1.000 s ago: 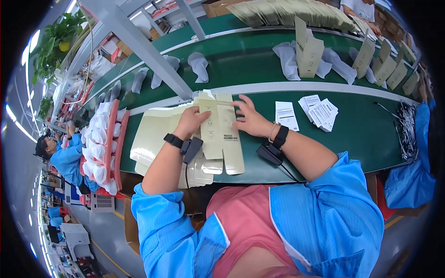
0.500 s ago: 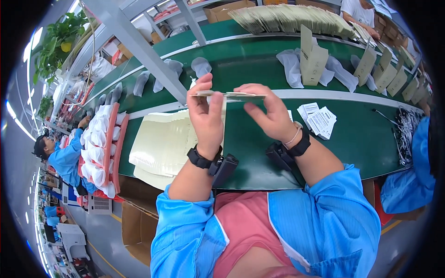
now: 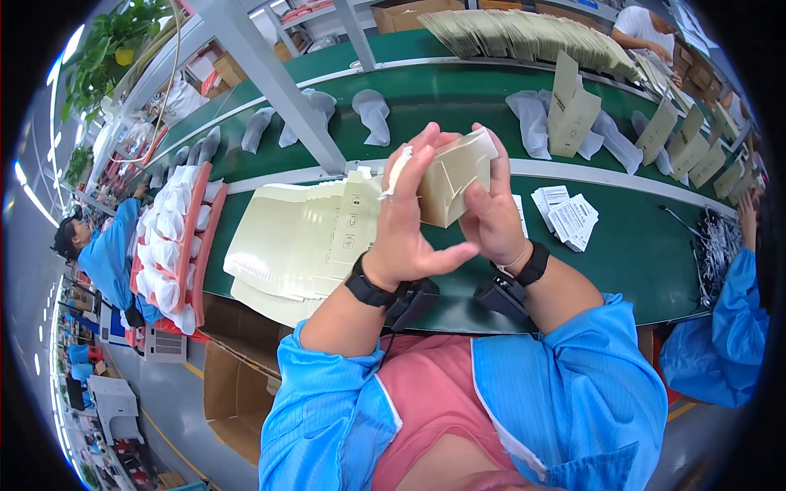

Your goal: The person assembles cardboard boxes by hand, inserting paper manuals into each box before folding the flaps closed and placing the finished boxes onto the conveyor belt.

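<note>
A cream cardboard box (image 3: pixel 455 190), folded up into a squared shape, stands tilted between my two hands. With my right hand (image 3: pixel 494 209) I grip it, thumb on the near face and fingers behind its right side. My left hand (image 3: pixel 399 225) lies along the box's left side, its fingers stretched upward and its thumb spread away from the box. Something white, like tape or a torn finger cover, shows on the left fingers (image 3: pixel 398 173). To the left lies a fanned stack of flat cream box blanks (image 3: pixel 286 237).
Printed white slips (image 3: pixel 571 219) lie right of my hands. A cable bundle (image 3: pixel 719 254) sits at the right end. Beyond a metal rail, the green belt (image 3: pixel 458 102) carries wrapped items and standing boxes. A grey post (image 3: pixel 278 90) rises left. Pink trays (image 3: pixel 196 245) hold white-wrapped items. Co-workers are at both sides.
The flat cream piece seen edge-on between my hands is now opened into a box shape. My left hand has moved right and turned; the right hand has closed around the box.
</note>
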A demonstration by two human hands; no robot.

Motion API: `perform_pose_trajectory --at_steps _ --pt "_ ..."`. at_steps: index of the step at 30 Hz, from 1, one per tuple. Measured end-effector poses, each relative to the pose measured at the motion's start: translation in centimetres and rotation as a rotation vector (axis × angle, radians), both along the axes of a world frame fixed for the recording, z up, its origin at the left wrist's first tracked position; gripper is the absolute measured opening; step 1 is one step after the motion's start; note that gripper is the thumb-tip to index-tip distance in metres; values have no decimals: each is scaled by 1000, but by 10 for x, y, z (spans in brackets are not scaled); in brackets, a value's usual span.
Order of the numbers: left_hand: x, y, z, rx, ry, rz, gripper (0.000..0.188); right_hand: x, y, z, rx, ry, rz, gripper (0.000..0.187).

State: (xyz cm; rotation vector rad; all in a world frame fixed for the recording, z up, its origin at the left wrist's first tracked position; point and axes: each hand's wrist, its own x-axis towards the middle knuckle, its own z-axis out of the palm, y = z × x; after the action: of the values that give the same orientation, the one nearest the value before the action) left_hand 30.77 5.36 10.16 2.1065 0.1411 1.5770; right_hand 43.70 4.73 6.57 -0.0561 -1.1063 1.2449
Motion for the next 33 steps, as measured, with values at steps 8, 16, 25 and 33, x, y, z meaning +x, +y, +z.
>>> perform_pose_trajectory --at_steps 8,16,25,33 --pt "-13 9 -33 64 -41 395 64 -7 -10 -2 41 -185 10 64" --pt "-11 -1 -36 -105 -268 123 33 -23 -11 -6 96 -83 -107 53" --pt "-29 6 -51 -39 -194 93 15 -24 -7 -15 83 -165 -62 44" --pt "-25 2 -61 73 -199 347 24 -45 -6 -30 152 -237 -348 35"
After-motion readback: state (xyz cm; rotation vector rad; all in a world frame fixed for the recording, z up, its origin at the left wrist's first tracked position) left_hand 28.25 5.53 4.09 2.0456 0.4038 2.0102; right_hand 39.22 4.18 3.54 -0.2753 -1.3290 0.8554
